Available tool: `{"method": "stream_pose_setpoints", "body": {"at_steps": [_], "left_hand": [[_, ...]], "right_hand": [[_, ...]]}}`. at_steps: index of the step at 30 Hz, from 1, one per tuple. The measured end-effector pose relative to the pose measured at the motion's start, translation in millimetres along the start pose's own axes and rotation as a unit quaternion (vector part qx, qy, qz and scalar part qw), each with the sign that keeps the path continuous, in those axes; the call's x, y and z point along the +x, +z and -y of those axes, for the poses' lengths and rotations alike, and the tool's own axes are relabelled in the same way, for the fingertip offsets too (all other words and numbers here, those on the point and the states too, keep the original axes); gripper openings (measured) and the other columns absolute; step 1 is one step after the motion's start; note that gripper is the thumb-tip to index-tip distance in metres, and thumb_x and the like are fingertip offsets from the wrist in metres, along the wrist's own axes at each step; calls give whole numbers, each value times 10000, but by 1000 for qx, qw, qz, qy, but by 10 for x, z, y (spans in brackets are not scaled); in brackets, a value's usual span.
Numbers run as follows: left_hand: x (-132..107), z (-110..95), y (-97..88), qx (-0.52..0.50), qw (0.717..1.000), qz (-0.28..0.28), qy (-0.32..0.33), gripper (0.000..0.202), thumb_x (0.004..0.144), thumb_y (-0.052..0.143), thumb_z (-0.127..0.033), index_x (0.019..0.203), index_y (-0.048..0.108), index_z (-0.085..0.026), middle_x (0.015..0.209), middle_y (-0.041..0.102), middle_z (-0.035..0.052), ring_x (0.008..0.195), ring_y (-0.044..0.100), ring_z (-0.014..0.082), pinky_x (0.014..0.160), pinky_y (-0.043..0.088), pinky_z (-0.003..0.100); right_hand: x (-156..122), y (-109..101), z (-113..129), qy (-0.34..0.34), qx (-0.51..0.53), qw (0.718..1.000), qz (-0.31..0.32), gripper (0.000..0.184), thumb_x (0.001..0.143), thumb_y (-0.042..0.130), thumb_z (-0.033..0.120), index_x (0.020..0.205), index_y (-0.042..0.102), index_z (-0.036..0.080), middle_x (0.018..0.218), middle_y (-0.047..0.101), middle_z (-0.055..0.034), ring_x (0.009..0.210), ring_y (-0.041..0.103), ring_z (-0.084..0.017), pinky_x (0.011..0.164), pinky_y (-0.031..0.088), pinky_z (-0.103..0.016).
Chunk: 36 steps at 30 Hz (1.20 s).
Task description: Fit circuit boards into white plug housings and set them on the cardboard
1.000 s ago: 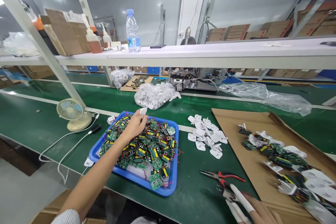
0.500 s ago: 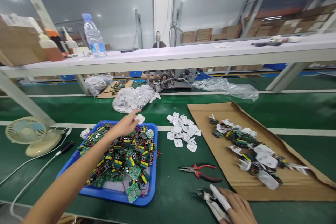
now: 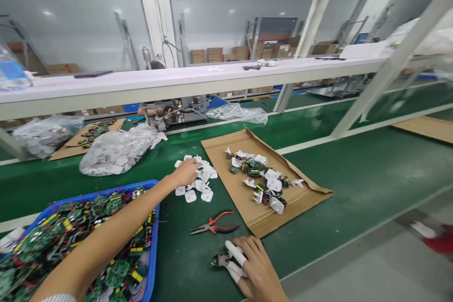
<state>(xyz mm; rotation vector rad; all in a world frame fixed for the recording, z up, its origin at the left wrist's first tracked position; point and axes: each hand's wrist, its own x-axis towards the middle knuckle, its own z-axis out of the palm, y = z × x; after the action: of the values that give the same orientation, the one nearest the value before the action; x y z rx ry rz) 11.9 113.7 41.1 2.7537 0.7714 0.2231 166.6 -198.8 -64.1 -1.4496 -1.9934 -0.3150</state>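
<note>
My left hand (image 3: 186, 172) is over the pile of white square plastic covers (image 3: 190, 195), its fingers bent down among them. Whether a cover is between the fingertips is hidden. White finger cots wrap two fingers of my right hand (image 3: 260, 264), which is closed around a pair of side cutters (image 3: 221, 259) low over the table. Just beyond these, red-handled long-nose pliers (image 3: 214, 227) lie on the green surface. To the right, several white plug parts wired to circuit boards (image 3: 272, 184) rest on a flat cardboard sheet (image 3: 226, 155).
A blue tray (image 3: 153, 255) full of green circuit boards stands under my left forearm. Clear bags of white parts (image 3: 115, 151) lie behind it. A white shelf (image 3: 198, 75) on slanted posts crosses above the table. A machine (image 3: 173, 112) sits at the back.
My view has turned right. My left hand, which held a white cover above the blue tray, has moved right to the pile of covers. My right hand still holds the side cutters.
</note>
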Motion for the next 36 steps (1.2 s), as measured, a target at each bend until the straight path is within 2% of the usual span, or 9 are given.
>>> {"method": "stream_pose_setpoints", "body": {"at_steps": [5,11,17,22,24,28,30,33,36], "left_hand": [[330,-771,509,-67,995,30,69,269,913,613,-302,1145,695,-194,1128,718,113,1011,676,267,939,500,353],[586,-1586,1035,-132,990,26,53,277,855,685,-447,904,698,-175,978,732,161,974,674,340,843,513,393],[486,-1521,787,-249,967,-24,45,229,945,477,-232,939,697,-170,961,715,119,961,658,275,896,491,378],[-115,-1261,285,-356,931,-72,36,318,1014,405,-320,1083,683,-182,1020,714,89,935,683,223,870,519,337],[-444,-1205,133,-459,885,-81,3,314,1013,461,-417,1080,667,-191,1000,704,74,875,711,208,817,542,323],[-1098,-1184,40,-733,668,-93,-90,318,873,725,-482,1018,613,-221,869,671,13,596,700,158,553,526,249],[-1370,-1212,83,-791,592,-107,-114,323,837,774,-443,990,582,-234,826,668,-12,436,608,107,419,440,202],[-1669,-1279,183,-839,509,-134,-139,305,824,797,-367,971,567,-231,867,688,-9,371,517,51,363,349,159],[-1861,-1330,264,-862,455,-150,-165,333,791,833,-354,981,590,-229,784,668,-18,389,518,51,339,252,130]], "right_hand": [[17,-48,27,21,13,999,20,569,821,596,98,1372,521,218,1133,684,-100,995,629,-253,910,499,-452],[21,-85,47,30,33,999,16,623,805,566,83,1403,479,235,1129,683,-97,975,630,-252,911,501,-454],[-20,-18,44,33,36,998,-26,670,810,560,67,1447,441,238,1132,681,-102,975,637,-250,883,520,-454],[-59,20,-32,4,36,997,-72,654,822,510,38,1454,443,195,1128,682,-128,1015,643,-269,863,539,-473],[-53,34,-59,-10,50,993,-103,632,834,488,38,1443,464,206,1091,690,-121,969,661,-261,823,559,-458],[114,56,42,18,121,980,-159,541,903,495,71,1424,515,217,994,707,-103,810,691,-212,690,591,-339],[299,40,197,54,167,964,-197,496,926,537,92,1405,541,220,996,714,-95,770,697,-190,677,597,-298],[647,-20,485,80,233,945,-217,419,924,615,133,1331,598,230,1033,710,-89,793,700,-183,701,605,-290],[961,-54,724,43,269,943,-192,364,901,644,123,1249,639,228,1047,702,-94,890,700,-203,748,606,-317]]}}
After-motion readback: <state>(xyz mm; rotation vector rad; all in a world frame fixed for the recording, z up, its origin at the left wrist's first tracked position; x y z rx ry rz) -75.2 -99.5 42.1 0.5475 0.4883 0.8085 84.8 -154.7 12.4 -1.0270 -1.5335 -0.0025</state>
